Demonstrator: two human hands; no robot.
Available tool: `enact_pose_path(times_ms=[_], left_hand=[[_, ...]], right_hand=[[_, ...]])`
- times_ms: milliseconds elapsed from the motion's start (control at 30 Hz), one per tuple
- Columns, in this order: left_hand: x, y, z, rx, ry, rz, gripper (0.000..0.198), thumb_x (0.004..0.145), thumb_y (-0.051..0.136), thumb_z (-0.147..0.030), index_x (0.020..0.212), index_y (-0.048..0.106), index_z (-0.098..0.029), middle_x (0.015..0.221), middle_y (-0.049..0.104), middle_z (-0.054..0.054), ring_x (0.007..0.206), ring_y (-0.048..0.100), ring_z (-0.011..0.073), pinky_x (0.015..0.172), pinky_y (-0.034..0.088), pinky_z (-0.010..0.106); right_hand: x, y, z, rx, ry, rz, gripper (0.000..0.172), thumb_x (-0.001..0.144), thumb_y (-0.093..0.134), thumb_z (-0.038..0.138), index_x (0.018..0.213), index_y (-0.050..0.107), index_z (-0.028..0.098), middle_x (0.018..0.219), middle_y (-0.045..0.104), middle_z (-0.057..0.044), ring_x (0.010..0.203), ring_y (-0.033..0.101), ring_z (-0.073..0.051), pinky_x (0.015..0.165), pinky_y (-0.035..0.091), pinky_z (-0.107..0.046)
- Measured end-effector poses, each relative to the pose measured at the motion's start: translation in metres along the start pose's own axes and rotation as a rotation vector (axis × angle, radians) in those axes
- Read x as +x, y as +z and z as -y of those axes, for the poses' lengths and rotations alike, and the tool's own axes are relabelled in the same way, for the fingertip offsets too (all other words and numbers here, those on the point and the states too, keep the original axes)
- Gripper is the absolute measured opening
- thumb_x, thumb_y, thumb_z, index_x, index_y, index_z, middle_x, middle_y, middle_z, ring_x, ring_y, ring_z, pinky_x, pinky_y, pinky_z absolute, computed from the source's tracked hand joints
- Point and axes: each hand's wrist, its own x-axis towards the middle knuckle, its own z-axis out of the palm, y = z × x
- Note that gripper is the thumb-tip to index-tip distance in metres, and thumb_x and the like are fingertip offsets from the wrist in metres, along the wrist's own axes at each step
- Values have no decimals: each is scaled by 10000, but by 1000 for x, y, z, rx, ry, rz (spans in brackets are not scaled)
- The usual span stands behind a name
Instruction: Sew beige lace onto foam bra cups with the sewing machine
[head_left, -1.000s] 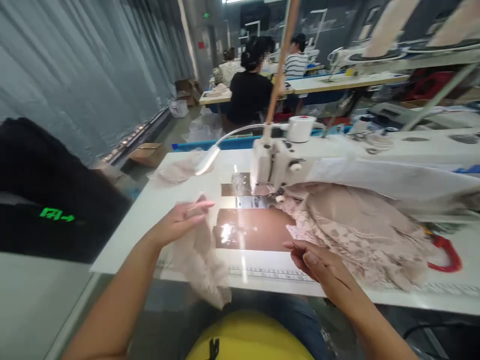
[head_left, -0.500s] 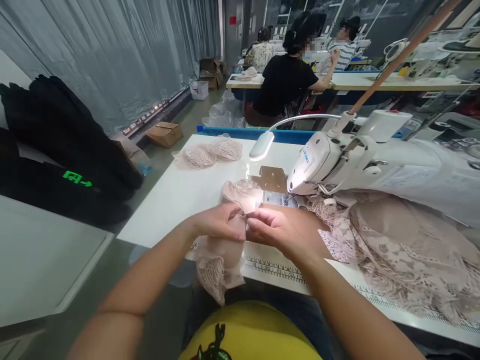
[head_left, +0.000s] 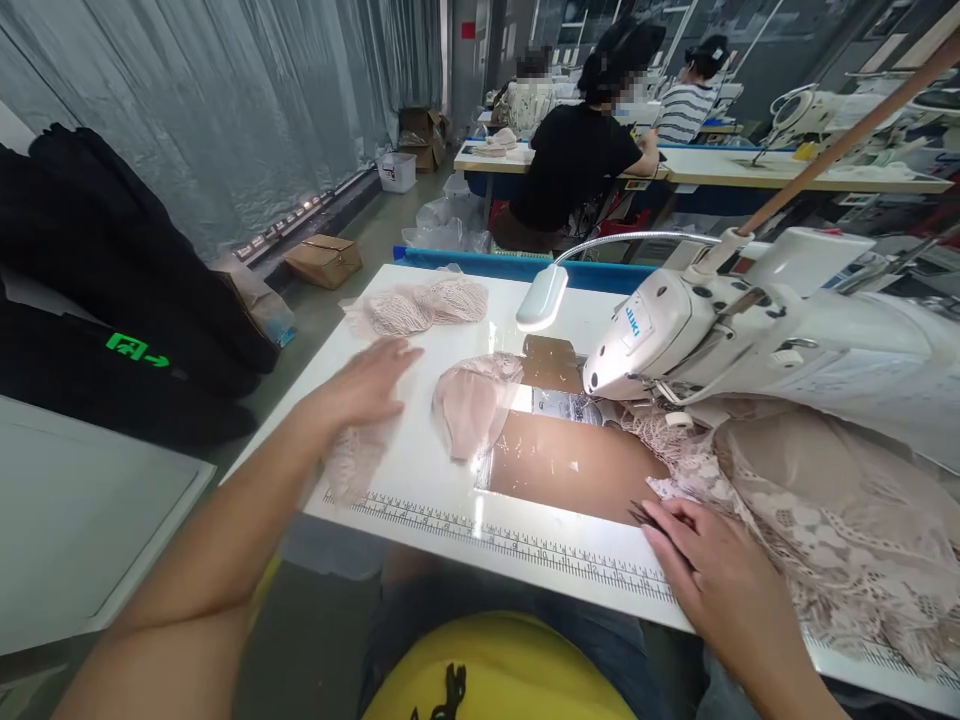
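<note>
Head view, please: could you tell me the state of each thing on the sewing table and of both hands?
Left hand: open, fingers spread, over a lace piece.
Right hand: on the lace heap edge, with a thin dark tool; grip unclear.
Cup: lying loose, held by no hand.
Lamp: bent down over the plate, seemingly lit.
Machine: lace bunched under its head.

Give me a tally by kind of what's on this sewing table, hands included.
Lace pieces: 4 (far pile, cup, flat scrap, big heap)
Sewing machine: 1
Lamp: 1
Hands: 2 (left hand, right hand)
Total: 8
</note>
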Motion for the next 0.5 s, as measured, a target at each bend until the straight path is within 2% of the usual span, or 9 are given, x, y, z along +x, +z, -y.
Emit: enact_pose_path(times_ms=[67, 100, 167, 233, 267, 333, 400, 433, 500], left_hand=[[1, 17, -11, 99, 192, 14, 703, 737, 608, -113, 1400, 385, -186, 1512, 302, 116, 1382, 266, 328, 1084, 292, 470], [4, 27, -19, 122, 284, 3, 631, 748, 592, -101, 1355, 449, -201, 1505, 318, 100, 1386, 263, 313, 1084, 296, 462], [12, 44, -36, 147, 380, -70, 367, 782, 539, -73, 1121, 630, -181, 1328, 532, 94, 1276, 427, 270, 1036, 356, 434], [21, 58, -55, 176, 387, -172, 197, 797, 514, -63, 850, 681, -154, 1006, 669, 78, 1045, 568, 228, 978, 402, 419], [23, 64, -65, 195, 382, -232, 177, 804, 514, -72, 754, 666, -146, 877, 671, 67, 943, 587, 213, 966, 408, 421], [22, 76, -88, 221, 395, -360, 203, 825, 512, -117, 655, 623, -140, 738, 635, 54, 827, 576, 199, 973, 397, 451], [14, 88, -113, 170, 442, -457, 244, 853, 478, -161, 640, 596, -145, 686, 603, 51, 772, 555, 195, 961, 404, 470], [7, 93, -124, 98, 464, -474, 244, 861, 456, -172, 661, 595, -148, 690, 596, 53, 766, 549, 196, 934, 426, 459], [-7, 101, -142, -119, 434, -499, 196, 861, 449, -198, 772, 613, -139, 804, 615, 89, 842, 556, 214, 885, 464, 418]], right_hand=[[-9, 0, -10, -83, -19, -60, 386, 910, 429, 356, 1057, 684, 107, 1039, 657, -180, 944, 611, -331, 837, 470, -498], [-9, -1, -9, -84, -17, -89, 370, 906, 441, 342, 1061, 681, 106, 1045, 657, -182, 956, 609, -332, 855, 465, -505], [-4, -4, 2, 21, 12, -134, 323, 887, 486, 330, 1050, 683, 133, 1039, 667, -164, 989, 608, -325, 893, 459, -503], [7, -7, 26, 296, 87, -93, 282, 866, 535, 341, 1046, 685, 185, 1045, 678, -123, 995, 622, -289, 887, 486, -454], [14, -7, 40, 493, 185, -3, 279, 864, 550, 352, 1063, 679, 206, 1111, 665, -109, 1008, 626, -269, 869, 507, -416], [29, -6, 69, 952, 355, 211, 437, 829, 608, 414, 1212, 609, 203, 1163, 652, -116, 943, 656, -238, 803, 543, -372], [43, -2, 96, 1376, 453, 337, 616, 774, 669, 457, 1311, 528, 189, 1249, 609, -121, 1058, 618, -261, 888, 512, -399], [49, 1, 107, 1506, 481, 300, 629, 736, 700, 478, 1273, 562, 182, 1227, 625, -114, 1101, 592, -279, 918, 493, -405], [57, 5, 123, 1686, 602, 201, 498, 750, 692, 470, 1160, 638, 193, 1187, 651, -83, 1142, 563, -273, 968, 457, -393]])
